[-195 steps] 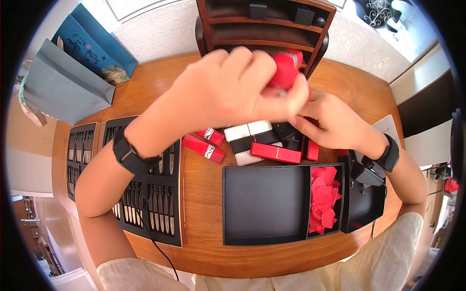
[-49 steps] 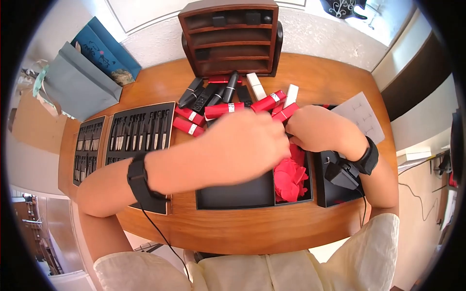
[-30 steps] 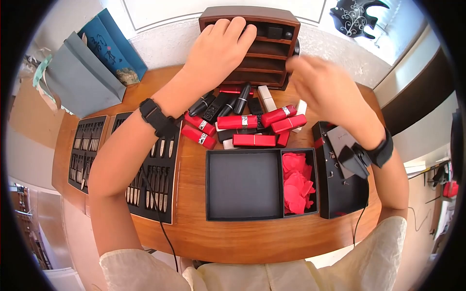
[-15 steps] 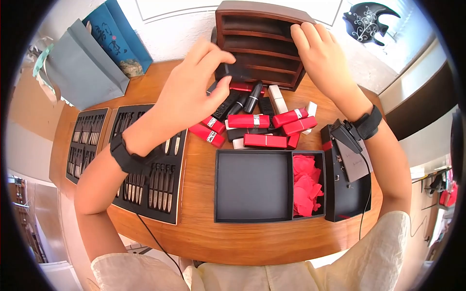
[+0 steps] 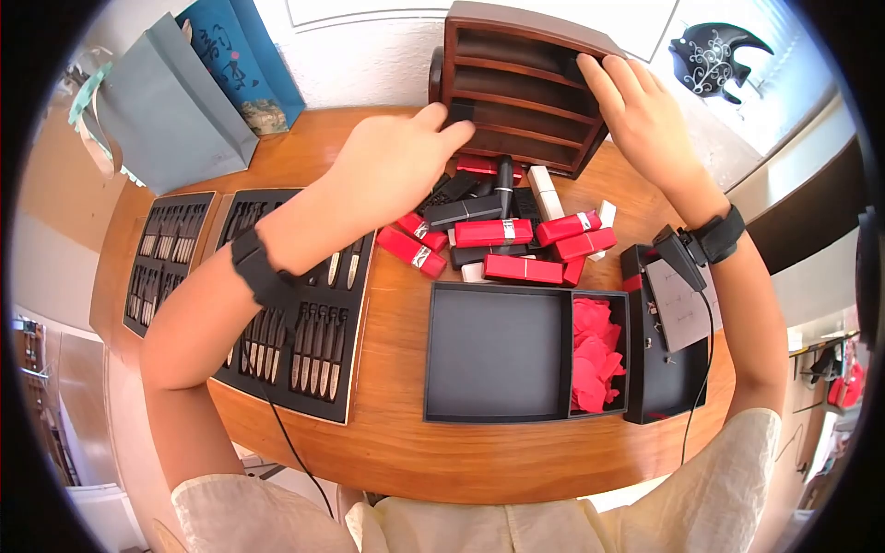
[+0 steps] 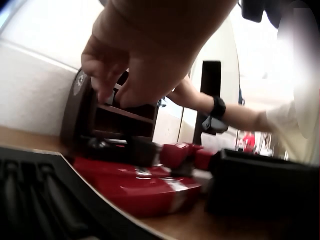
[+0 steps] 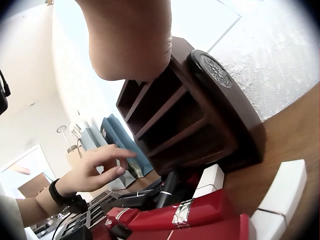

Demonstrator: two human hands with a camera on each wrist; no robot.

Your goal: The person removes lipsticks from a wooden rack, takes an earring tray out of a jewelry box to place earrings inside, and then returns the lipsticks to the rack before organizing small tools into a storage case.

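A dark wooden shelf (image 5: 521,88) with several levels stands at the back. My left hand (image 5: 396,161) reaches to its lower left, thumb and forefinger apart, close to a small dark block (image 5: 462,112) on one level. In the right wrist view, a gap shows between the left thumb and forefinger. My right hand (image 5: 641,106) is at the shelf's upper right, fingertips at the top level by a small dark cube (image 5: 575,66); its thumb is hidden. Before the shelf lies a pile of red lipstick tubes (image 5: 493,232), black lipstick tubes (image 5: 464,212) and white lipstick tubes (image 5: 544,192).
A black box (image 5: 498,355) holds red petals (image 5: 597,355) in its right part. Another black box (image 5: 668,382) carries a paper card (image 5: 685,309). Black trays (image 5: 295,396) with slim sticks lie left; paper bags (image 5: 184,101) stand behind. Wrist camera cables hang down.
Earlier, my hands were over the pile and the boxes. They moved to the shelf; my left hand held a dark thing, and a black lipstick tube now lies atop the pile. My view shifted.
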